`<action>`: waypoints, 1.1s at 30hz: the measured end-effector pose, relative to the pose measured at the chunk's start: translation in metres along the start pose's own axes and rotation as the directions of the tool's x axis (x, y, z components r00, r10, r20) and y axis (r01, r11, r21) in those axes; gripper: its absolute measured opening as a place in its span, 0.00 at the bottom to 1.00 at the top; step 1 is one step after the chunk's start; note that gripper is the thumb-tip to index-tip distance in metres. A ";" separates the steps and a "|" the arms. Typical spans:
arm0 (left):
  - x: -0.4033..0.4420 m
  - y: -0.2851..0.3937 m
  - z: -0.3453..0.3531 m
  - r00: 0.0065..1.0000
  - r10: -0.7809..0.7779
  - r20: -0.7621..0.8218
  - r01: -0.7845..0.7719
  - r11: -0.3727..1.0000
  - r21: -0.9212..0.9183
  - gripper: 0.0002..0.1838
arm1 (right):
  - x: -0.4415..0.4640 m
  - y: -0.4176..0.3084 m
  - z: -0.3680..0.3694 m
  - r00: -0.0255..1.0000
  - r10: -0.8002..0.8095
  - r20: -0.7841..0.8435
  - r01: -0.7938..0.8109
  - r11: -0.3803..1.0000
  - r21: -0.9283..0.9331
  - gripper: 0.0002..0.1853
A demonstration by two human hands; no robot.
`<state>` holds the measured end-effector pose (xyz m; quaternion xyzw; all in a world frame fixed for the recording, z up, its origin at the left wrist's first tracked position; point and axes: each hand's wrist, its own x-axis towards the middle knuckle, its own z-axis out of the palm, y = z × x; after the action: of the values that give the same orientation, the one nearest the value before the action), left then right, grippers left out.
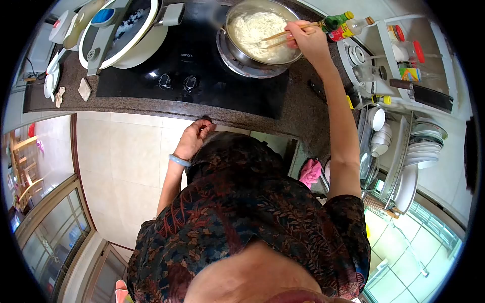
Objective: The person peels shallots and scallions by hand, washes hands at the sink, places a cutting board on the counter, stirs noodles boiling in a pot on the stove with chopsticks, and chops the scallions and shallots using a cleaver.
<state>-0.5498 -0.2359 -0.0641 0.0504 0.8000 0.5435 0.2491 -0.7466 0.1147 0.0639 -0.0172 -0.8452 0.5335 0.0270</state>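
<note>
My right hand (306, 39) is closed on a pair of wooden chopsticks (277, 37), whose tips reach into pale noodles (255, 30). The noodles lie in a round metal pan (286, 59) on the right side of the black stovetop (197, 98). At the counter's front edge is my left hand (194, 137), a bluish bangle round its wrist. Its fingers are curled near a small dark object (206, 118); whether it holds anything is too small to tell.
A white pot (146, 53) with a glass lid stands on the left of the stovetop. Bottles (343, 28), a shelf with jars and a cleaver (422, 94) are at the right. Farther down are stacked bowls (381, 134), plates (424, 146) and a pink cloth (309, 172).
</note>
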 end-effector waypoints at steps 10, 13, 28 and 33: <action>0.007 -0.006 0.006 0.999 0.026 0.040 -0.027 1.000 0.015 0.09 | -0.002 -0.014 -0.029 0.952 -0.222 -0.213 0.198 0.972 -0.129 0.13; 0.007 -0.001 0.002 0.997 0.058 0.045 -0.060 0.997 0.054 0.09 | 0.009 0.007 -0.017 0.907 -0.417 -0.058 0.383 0.874 -0.299 0.13; 0.002 -0.018 -0.007 0.999 -0.035 -0.007 0.035 0.999 0.021 0.12 | -0.026 -0.018 -0.060 0.932 0.095 0.349 -0.057 0.991 -0.118 0.13; 0.003 -0.038 -0.004 1.000 0.025 -0.015 -0.024 0.999 0.031 0.13 | -0.022 -0.021 -0.078 0.995 -0.089 0.037 0.091 0.994 -0.056 0.13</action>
<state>-0.5470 -0.2534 -0.0979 0.0598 0.8095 0.5346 0.2355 -0.7199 0.1746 0.1154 0.0293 -0.8606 0.5072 0.0361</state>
